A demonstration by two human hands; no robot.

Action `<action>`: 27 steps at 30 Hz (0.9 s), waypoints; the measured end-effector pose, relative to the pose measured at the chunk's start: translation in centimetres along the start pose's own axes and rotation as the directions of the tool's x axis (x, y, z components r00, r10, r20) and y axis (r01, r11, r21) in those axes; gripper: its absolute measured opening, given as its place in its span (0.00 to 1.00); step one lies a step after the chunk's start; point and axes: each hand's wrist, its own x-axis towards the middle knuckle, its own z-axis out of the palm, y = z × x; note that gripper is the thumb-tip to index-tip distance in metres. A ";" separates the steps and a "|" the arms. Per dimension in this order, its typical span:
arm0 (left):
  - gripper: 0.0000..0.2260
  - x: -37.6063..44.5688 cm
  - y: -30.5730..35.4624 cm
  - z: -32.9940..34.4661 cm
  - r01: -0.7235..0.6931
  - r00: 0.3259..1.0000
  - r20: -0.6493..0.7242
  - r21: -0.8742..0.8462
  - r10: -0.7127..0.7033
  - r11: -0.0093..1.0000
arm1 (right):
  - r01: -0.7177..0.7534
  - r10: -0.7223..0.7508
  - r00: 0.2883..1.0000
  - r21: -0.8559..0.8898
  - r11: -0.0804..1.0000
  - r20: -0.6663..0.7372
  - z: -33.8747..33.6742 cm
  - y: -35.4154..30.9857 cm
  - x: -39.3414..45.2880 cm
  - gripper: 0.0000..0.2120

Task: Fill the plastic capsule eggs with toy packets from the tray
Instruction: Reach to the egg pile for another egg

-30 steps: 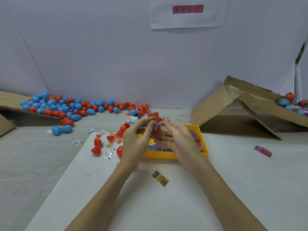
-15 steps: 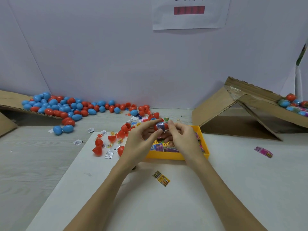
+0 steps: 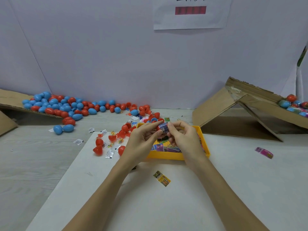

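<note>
Red half-egg [image 3: 160, 129] and packet [image 3: 163, 128] pinched in my left hand [image 3: 143, 139] and right hand [image 3: 183, 139] grips above the tray [image 3: 166, 155]; I judge many eggs unfilled.

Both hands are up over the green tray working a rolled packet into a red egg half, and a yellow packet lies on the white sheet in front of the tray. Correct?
Not quite: the tray is yellow, not green, as the head view shows. The rest holds: the left hand and right hand are over it, working the rolled packet into a red egg half, and the yellow packet lies on the white sheet in front of the tray.
</note>
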 end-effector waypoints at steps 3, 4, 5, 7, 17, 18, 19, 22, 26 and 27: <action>0.18 0.0 -0.1 -0.1 0.002 1.000 0.008 0.013 -0.002 1.000 | -0.005 0.005 1.000 0.008 1.000 0.003 -0.1 0.1 0.0 0.07; 0.18 0.1 -0.1 0.0 0.003 1.000 0.006 0.018 -0.003 1.000 | -0.006 0.006 1.000 0.005 1.000 0.000 -0.1 0.1 0.0 0.07; 0.17 0.1 -0.1 0.0 0.010 1.000 -0.001 0.010 -0.010 1.000 | 0.001 -0.001 1.000 -0.005 1.000 -0.011 0.0 0.1 0.0 0.06; 0.16 0.1 0.1 0.2 0.043 0.998 -0.042 -0.061 -0.046 0.997 | 0.058 -0.062 0.997 -0.092 0.994 -0.045 0.1 0.1 0.0 0.05; 0.10 0.5 -0.6 0.8 0.154 0.981 -0.107 -0.083 -0.162 0.985 | 0.361 -0.432 0.901 -0.621 0.695 0.040 1.5 1.3 -0.8 0.23; 0.10 0.4 -0.7 0.9 0.139 0.984 -0.107 -0.052 -0.144 0.989 | 0.361 -0.437 0.899 -0.636 0.682 0.041 1.4 1.4 -0.7 0.24; 0.10 0.4 -0.8 0.9 0.116 0.987 -0.112 -0.005 -0.116 0.993 | 0.357 -0.433 0.900 -0.653 0.668 0.048 1.4 1.5 -0.7 0.25; 0.08 0.0 -1.0 1.1 0.013 0.992 -0.129 0.165 0.009 0.986 | 0.334 -0.390 0.919 -0.617 0.713 0.046 1.4 1.4 -0.7 0.26; 0.12 -0.2 -1.1 0.4 -0.074 0.988 -0.085 0.492 0.132 0.867 | 0.148 -0.174 0.985 -0.414 0.898 -0.025 0.4 0.5 -0.4 0.19; 0.14 -0.2 -1.2 0.1 -0.082 0.987 -0.066 0.566 0.144 0.820 | 0.083 -0.092 0.996 -0.355 0.931 -0.010 0.0 0.0 0.0 0.17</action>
